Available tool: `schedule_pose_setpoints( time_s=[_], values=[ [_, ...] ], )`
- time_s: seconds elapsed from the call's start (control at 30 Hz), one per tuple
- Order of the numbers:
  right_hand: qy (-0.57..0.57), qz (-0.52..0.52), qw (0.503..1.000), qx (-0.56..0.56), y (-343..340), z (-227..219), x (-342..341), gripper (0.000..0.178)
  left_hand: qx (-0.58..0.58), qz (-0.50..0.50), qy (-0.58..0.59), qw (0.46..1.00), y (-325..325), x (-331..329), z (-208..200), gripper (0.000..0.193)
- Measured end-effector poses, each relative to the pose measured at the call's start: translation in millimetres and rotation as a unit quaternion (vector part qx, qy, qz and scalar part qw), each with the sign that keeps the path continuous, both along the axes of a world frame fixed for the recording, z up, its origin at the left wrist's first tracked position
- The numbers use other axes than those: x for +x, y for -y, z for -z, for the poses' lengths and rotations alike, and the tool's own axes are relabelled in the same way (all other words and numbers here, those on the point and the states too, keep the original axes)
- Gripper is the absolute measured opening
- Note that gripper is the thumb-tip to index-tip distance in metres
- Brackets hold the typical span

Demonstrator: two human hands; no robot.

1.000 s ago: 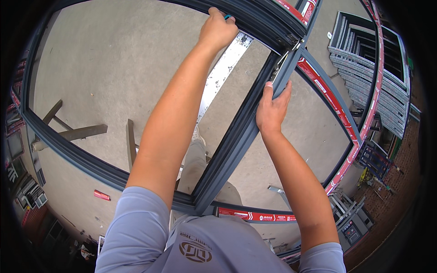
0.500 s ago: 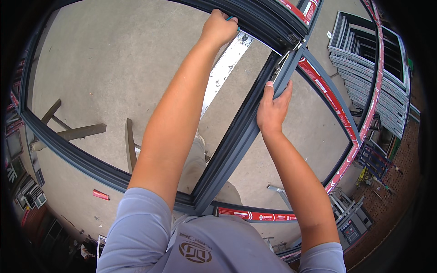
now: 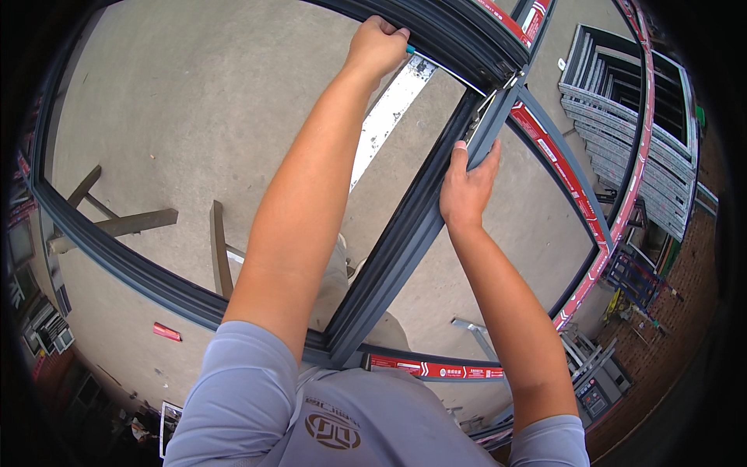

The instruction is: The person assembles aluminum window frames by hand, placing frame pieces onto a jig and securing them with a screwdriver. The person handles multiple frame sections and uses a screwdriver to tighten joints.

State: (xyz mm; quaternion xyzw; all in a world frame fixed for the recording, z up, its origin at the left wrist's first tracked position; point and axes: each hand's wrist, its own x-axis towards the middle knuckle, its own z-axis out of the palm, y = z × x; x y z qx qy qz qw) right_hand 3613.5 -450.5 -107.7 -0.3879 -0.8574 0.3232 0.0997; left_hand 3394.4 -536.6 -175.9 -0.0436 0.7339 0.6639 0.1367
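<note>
My left hand [image 3: 377, 48] is closed around the teal handle of what looks like a long screwdriver [image 3: 447, 71], beside the dark grey window frame's upper bar. The tool's thin, bright shaft runs along that bar towards the corner; its tip is hard to make out there. A metal hinge arm [image 3: 481, 114] sits at this corner, partly folded out. My right hand [image 3: 467, 183] grips the dark grey dividing bar [image 3: 405, 245] just below the hinge arm, thumb on top and fingers along its right side.
Red-and-white protective tape [image 3: 556, 156] covers parts of the frame. Grey trestle legs [image 3: 128, 226] and a white-speckled strip [image 3: 389, 117] show through the opening. Stacked frames [image 3: 630, 124] stand at the right. A small red packet [image 3: 166, 332] lies on the floor at left.
My left fingers have shifted slightly around the teal handle, and less of it shows between them. The right hand keeps its hold on the dividing bar.
</note>
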Motion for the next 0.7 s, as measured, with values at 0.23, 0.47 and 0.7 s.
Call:
schedule_pose_setpoints(
  time_s=[0.23, 0.47, 0.7],
  values=[
    [-0.006, -0.003, 1.000, 0.003, -0.6, 1.3, -0.4, 0.079, -0.062, 0.017, -0.080, 0.995, 5.2, 2.2, 4.0, 0.024],
    [-0.001, -0.002, 1.000, -0.001, -1.0, 1.6, 0.9, 0.081, 0.054, 0.018, -0.065, 0.996, 3.7, 2.6, 17.3, 0.024],
    [0.006, -0.001, 1.000, -0.007, -0.4, 0.4, -0.5, 0.081, 0.101, 0.040, -0.055, 0.993, 5.4, -0.9, 24.5, 0.022]
  ],
)
